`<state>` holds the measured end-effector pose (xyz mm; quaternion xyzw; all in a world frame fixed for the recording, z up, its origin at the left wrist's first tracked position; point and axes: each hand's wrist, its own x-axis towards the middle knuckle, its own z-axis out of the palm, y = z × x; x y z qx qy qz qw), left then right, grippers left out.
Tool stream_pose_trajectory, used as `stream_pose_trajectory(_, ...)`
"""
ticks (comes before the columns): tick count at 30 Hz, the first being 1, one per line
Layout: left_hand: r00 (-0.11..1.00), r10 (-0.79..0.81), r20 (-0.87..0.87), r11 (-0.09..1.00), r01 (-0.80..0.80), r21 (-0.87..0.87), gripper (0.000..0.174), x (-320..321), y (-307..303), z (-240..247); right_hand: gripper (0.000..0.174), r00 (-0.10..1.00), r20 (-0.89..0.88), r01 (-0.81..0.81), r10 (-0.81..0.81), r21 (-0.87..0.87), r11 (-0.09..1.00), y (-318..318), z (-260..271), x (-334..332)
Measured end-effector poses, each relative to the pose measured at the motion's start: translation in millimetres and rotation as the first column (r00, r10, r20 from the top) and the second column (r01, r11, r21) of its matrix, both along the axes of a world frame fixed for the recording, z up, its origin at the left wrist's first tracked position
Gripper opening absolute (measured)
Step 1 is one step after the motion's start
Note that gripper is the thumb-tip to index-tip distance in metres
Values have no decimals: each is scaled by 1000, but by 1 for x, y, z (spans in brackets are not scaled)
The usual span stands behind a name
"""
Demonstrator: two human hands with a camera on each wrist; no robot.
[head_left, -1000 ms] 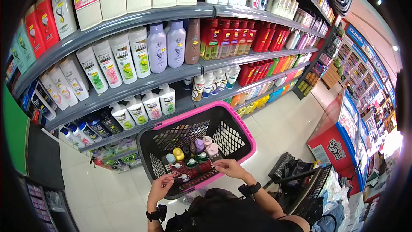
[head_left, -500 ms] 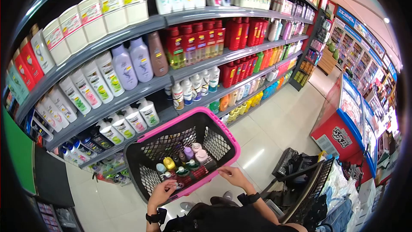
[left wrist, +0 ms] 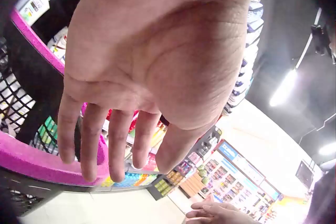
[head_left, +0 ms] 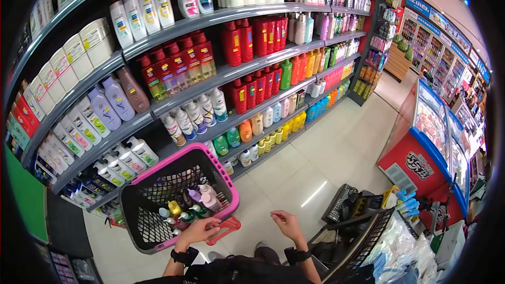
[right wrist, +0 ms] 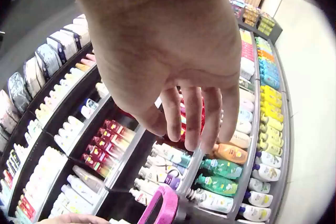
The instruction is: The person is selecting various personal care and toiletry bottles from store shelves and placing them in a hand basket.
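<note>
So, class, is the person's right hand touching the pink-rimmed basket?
Apart. The head view shows the right hand over bare floor, with tiles visible between it and the basket.

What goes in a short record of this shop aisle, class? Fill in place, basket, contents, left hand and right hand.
Place: shop aisle, shelves of bottles, red freezer chest at right
Basket: basket of black mesh, pink rim, red handle
Contents: small bottles standing together
Left hand: left hand open, at the near rim by the handle
Right hand: right hand in the air beside the basket, fingers loosely curled, holding nothing
</note>
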<state>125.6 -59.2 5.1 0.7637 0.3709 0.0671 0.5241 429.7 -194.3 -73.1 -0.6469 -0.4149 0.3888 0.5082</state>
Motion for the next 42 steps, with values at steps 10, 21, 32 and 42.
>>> stream_pose_trajectory(10, 952, -301, -53, 953, 301, -13, 37, 150, 35, -16, 22, 970, -50, 236, -239, -47, 971, -43, -15, 86)
stream_pose_trajectory(21, 881, -472, 36, 881, 471, 27, 35, 308, 110, -44, 23, 926, -6, 374, -378, -125, 919, -15, -20, 184)
stream_pose_trajectory(32, 857, -509, 79, 861, 506, 54, 35, 495, 243, -49, 23, 901, 172, 420, -397, -123, 899, 107, 28, 342)
stream_pose_trajectory(42, 783, -620, 51, 784, 617, 64, 37, 630, 306, -69, 24, 872, 69, 485, -485, -266, 833, 142, 1, 452)
